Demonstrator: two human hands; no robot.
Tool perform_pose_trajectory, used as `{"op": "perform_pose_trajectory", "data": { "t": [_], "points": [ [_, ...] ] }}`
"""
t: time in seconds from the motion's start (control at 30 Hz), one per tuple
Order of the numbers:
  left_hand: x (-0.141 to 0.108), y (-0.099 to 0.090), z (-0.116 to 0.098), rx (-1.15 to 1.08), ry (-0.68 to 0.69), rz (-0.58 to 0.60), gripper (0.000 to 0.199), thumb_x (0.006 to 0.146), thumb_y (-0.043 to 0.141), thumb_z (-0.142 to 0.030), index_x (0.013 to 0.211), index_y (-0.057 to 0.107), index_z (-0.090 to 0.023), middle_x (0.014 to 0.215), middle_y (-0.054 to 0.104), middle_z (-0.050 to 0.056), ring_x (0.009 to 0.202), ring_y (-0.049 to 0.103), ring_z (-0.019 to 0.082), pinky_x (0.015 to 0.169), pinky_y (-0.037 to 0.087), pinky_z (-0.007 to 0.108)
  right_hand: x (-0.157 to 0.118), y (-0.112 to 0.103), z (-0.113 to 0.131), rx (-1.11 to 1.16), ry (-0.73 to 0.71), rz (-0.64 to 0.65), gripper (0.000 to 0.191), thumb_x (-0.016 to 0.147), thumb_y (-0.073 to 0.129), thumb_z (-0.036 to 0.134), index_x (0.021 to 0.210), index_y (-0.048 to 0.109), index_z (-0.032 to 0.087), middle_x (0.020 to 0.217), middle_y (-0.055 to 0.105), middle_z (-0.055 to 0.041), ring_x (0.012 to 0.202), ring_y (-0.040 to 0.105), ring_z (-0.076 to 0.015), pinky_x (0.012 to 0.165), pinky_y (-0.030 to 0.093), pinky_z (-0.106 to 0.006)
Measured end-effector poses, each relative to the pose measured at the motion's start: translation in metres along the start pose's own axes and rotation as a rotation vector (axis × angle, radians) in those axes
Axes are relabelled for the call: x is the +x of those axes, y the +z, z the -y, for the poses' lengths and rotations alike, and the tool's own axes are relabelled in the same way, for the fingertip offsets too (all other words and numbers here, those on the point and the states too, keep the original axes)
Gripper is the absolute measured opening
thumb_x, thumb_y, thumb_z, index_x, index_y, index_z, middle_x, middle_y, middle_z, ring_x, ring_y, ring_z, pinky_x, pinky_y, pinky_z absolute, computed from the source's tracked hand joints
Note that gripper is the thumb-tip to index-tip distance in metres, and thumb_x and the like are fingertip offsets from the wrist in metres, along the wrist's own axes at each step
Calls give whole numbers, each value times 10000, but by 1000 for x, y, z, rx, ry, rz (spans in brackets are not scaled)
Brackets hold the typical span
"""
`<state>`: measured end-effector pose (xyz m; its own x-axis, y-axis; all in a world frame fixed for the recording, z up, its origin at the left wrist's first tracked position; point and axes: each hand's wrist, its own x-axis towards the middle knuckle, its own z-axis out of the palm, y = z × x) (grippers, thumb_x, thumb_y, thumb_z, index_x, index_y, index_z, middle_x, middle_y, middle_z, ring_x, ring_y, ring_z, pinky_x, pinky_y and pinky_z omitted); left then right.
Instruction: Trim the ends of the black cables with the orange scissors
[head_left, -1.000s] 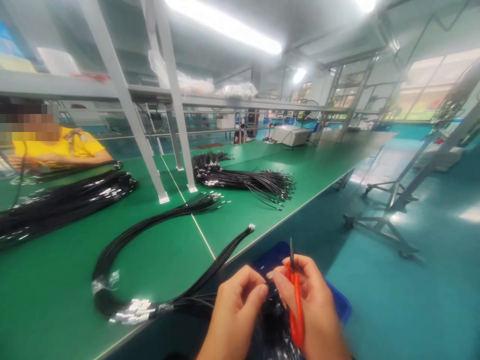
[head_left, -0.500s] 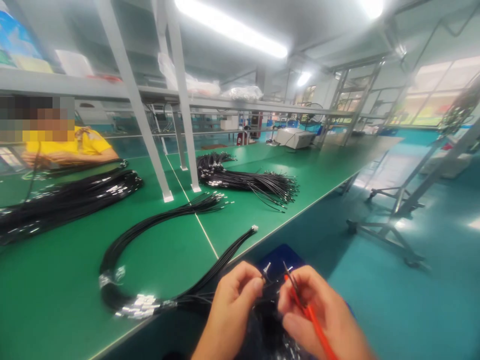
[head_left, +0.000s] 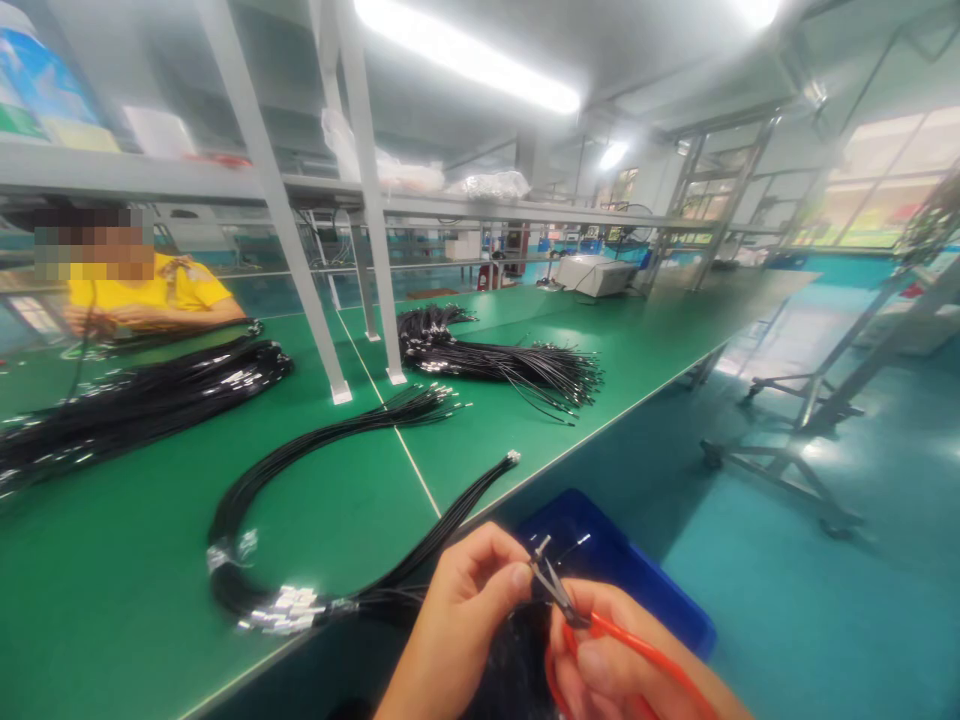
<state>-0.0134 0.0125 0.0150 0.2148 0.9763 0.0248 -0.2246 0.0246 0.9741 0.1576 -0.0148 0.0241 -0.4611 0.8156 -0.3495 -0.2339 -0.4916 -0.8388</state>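
Note:
My left hand [head_left: 466, 612] pinches the end of a thin black cable, whose small silvery tip [head_left: 543, 545] sticks out past the fingertips. Closed around red-handled cutting pliers [head_left: 556, 590], my right hand [head_left: 626, 650] holds their metal jaws up at that tip. Whether the jaws bite on it I cannot tell. Beside my left hand, a curved bundle of black cables [head_left: 234, 485] lies on the green table [head_left: 337, 520], bound with clear tape and with silvery labels. Below both hands is a blue bin [head_left: 667, 600], with dark cables partly hidden by my hands.
A thicker cable bundle [head_left: 495, 365] lies farther along the table, another [head_left: 165, 390] at left. White shelf posts [head_left: 375, 250] rise from the tabletop. Across the table sits a person in a yellow top [head_left: 187, 290]. A wheeled metal stand [head_left: 795, 410] is on the floor at right.
The pliers have swung left and upward, bringing their jaws to the cable tip at my left fingers. More of the blue bin shows. My left hand stays nearly in place.

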Motion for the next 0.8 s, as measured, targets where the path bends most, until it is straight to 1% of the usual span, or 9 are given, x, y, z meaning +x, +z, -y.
{"op": "perform_pose_trajectory", "data": {
  "t": [0.13, 0.27, 0.37, 0.43, 0.47, 0.6, 0.67, 0.73, 0.8],
  "points": [
    [0, -1, 1, -40, 15, 46, 187, 769, 671, -308, 675, 594, -166, 648, 614, -16, 650, 535, 128, 644, 421, 218, -1, -4, 2, -65, -51, 19, 267, 630, 750, 421, 692, 637, 187, 715, 654, -69, 613, 588, -191, 583, 487, -301],
    [-2, 0, 1, -14, 30, 45, 189, 777, 664, -303, 673, 593, -163, 642, 599, -20, 642, 517, 123, 638, 410, 215, 1, 0, 3, -66, -49, 20, 290, 620, 747, 441, 674, 642, 177, 658, 641, -64, 548, 549, -167, 529, 471, -287],
    [-3, 0, 3, 43, 49, 31, 195, 782, 653, -311, 674, 592, -161, 642, 582, -18, 646, 501, 130, 638, 399, 225, -1, 9, 6, -38, -67, -51, 284, 630, 740, 432, 676, 637, 171, 597, 604, -29, 494, 497, -126, 497, 439, -248],
    [-3, -1, 4, 82, 58, 21, 188, 795, 636, -308, 686, 594, -160, 652, 574, -14, 659, 490, 136, 647, 393, 234, -2, 13, 8, -30, -106, -121, 256, 641, 738, 397, 722, 641, 175, 592, 600, -14, 492, 491, -117, 499, 427, -233],
    [-3, -1, 5, 98, 60, 17, 181, 800, 630, -303, 692, 594, -161, 656, 570, -14, 663, 486, 137, 650, 390, 236, -2, 13, 8, -30, -110, -134, 254, 637, 739, 387, 745, 641, 179, 588, 602, -10, 486, 489, -114, 495, 423, -230],
    [-3, -1, 6, 137, 73, 3, 176, 806, 627, -302, 699, 598, -164, 658, 568, -18, 662, 485, 136, 647, 380, 231, 4, 6, 10, -83, -40, -56, 320, 582, 755, 411, 770, 622, 189, 570, 624, -7, 411, 447, -94, 428, 377, -218],
    [-3, -1, 5, 132, 74, 6, 179, 805, 629, -311, 703, 601, -166, 666, 578, -17, 664, 494, 136, 648, 381, 229, 6, 3, 10, -156, -4, -42, 319, 596, 734, 434, 765, 605, 196, 555, 618, 2, 379, 421, -83, 387, 332, -204],
    [-3, -2, 5, 126, 74, 7, 182, 802, 631, -314, 700, 598, -167, 666, 578, -21, 660, 496, 132, 643, 381, 224, 7, 3, 9, -250, 15, -79, 287, 621, 712, 424, 750, 579, 206, 536, 593, 25, 373, 411, -77, 369, 293, -190],
    [-3, -2, 5, 131, 70, -2, 182, 803, 628, -318, 702, 599, -169, 658, 568, -28, 654, 491, 126, 636, 380, 217, 7, 2, 6, -321, 43, -109, 270, 614, 724, 368, 743, 543, 214, 522, 555, 57, 385, 415, -70, 369, 266, -176]
  ]
}}
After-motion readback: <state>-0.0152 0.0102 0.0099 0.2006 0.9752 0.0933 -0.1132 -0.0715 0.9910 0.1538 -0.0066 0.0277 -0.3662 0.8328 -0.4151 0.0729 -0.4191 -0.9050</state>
